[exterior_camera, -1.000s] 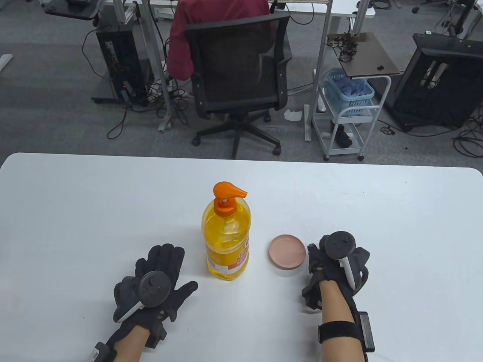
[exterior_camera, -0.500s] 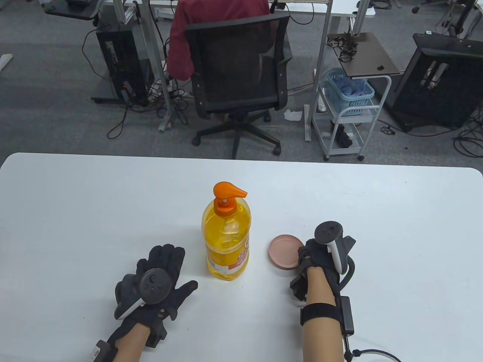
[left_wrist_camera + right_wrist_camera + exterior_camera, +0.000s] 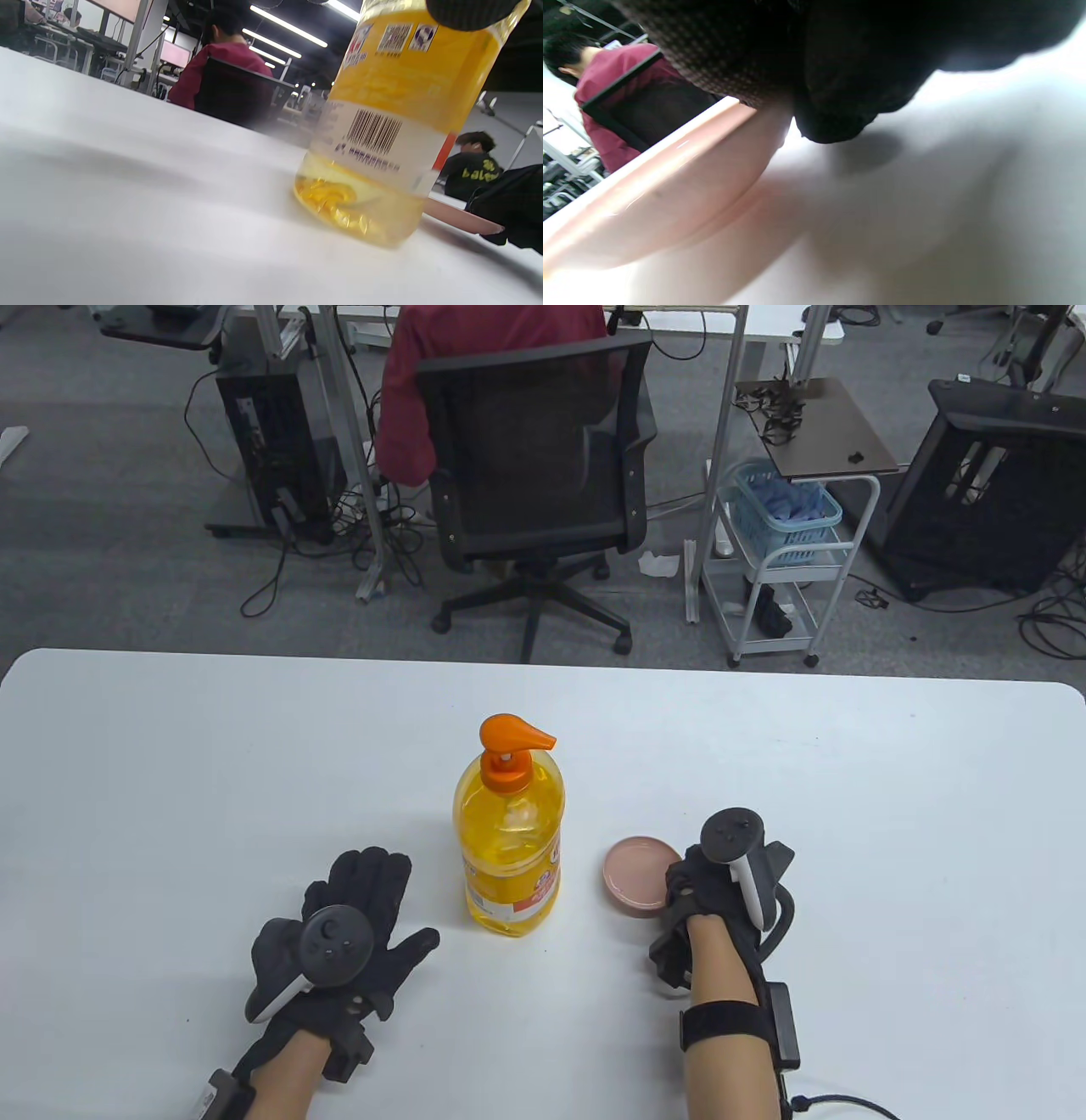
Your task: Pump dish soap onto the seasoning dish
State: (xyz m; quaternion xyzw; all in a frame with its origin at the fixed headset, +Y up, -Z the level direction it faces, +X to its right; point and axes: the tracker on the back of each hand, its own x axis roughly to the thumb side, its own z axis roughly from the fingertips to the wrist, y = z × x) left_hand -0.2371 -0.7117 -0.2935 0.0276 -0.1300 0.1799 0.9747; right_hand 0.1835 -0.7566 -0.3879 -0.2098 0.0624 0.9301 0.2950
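A yellow dish soap bottle [image 3: 509, 848] with an orange pump [image 3: 512, 734] stands upright mid-table, its spout pointing right. A small pink seasoning dish [image 3: 635, 874] lies just right of it. My right hand [image 3: 679, 891] grips the dish's right rim. In the right wrist view my gloved fingers [image 3: 840, 84] lie over the dish's rim [image 3: 670, 186]. My left hand [image 3: 369, 891] rests flat and open on the table, left of the bottle and apart from it. The left wrist view shows the bottle's base [image 3: 373, 169] close up and the dish [image 3: 458, 216] behind it.
The white table [image 3: 170, 780] runs wide on both sides. Beyond its far edge are an office chair [image 3: 534, 475] with a person in red, a white cart with a blue basket [image 3: 785, 513], and computer towers on the floor.
My right hand has moved left to the dish and taken hold of its right rim. The dish has shifted very slightly left. My left hand has slid a little left and nearer.
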